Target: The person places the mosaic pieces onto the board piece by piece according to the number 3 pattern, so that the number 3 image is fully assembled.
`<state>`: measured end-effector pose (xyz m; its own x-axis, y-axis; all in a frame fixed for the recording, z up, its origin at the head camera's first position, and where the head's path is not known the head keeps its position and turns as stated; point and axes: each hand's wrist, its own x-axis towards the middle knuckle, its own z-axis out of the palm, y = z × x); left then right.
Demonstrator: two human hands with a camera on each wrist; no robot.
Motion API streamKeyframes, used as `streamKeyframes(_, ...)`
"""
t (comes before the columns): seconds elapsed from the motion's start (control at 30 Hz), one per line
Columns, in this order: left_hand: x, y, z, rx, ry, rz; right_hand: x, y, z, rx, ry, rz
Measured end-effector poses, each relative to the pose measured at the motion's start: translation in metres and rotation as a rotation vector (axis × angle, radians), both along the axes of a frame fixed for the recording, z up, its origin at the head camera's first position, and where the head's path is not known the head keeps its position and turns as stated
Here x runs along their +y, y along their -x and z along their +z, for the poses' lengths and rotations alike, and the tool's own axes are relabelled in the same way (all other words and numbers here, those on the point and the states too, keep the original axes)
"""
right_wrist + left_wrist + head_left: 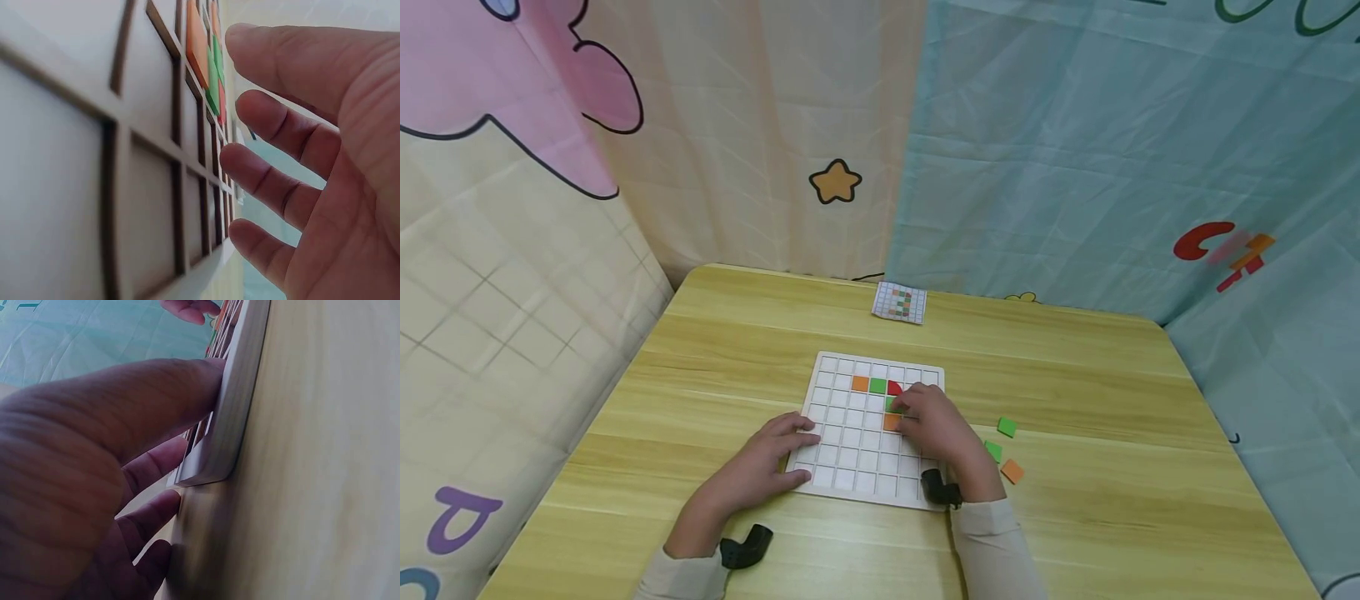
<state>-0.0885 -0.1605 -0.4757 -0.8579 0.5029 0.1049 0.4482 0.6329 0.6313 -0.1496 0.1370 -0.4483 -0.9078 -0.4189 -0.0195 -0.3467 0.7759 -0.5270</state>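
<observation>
A white grid board (pixel 847 458) lies on the table. Along its upper part sit an orange square tile (pixel 860 383), a green tile (pixel 877 386) and a red rounded tile (pixel 894 388). Below the red one are another green tile (pixel 891 404) and a lower orange tile (pixel 891 422). My left hand (pixel 765 465) rests at the board's left edge, thumb on its rim, fingers spread. Over the right half hovers my right hand (pixel 936 423), fingertips near the lower orange tile. Its fingers (pixel 269 181) are loosely bent and apart, with nothing between them in the right wrist view.
Right of the board lie two loose green tiles, one farther back (pixel 1007 427) and one nearer (pixel 993 451), plus a loose orange tile (pixel 1012 471). A small card with a coloured grid pattern (pixel 899 302) is at the table's back edge. Printed curtains surround the table.
</observation>
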Motion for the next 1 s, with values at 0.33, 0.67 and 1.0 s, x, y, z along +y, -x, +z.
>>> streamKeyframes(0.33, 0.0, 0.0, 0.001, -0.002, 0.0, -0.002, 0.015, 0.003, 0.004, 0.009, 0.057, -0.055)
streamKeyframes(0.67, 0.0, 0.002, 0.0, 0.012, -0.006, -0.009, 0.028, 0.006, 0.005, -0.012, 0.071, -0.151)
streamKeyframes(1.0, 0.001, 0.003, 0.001, 0.006, -0.009, -0.005, 0.067, 0.005, 0.005, -0.026, 0.104, -0.21)
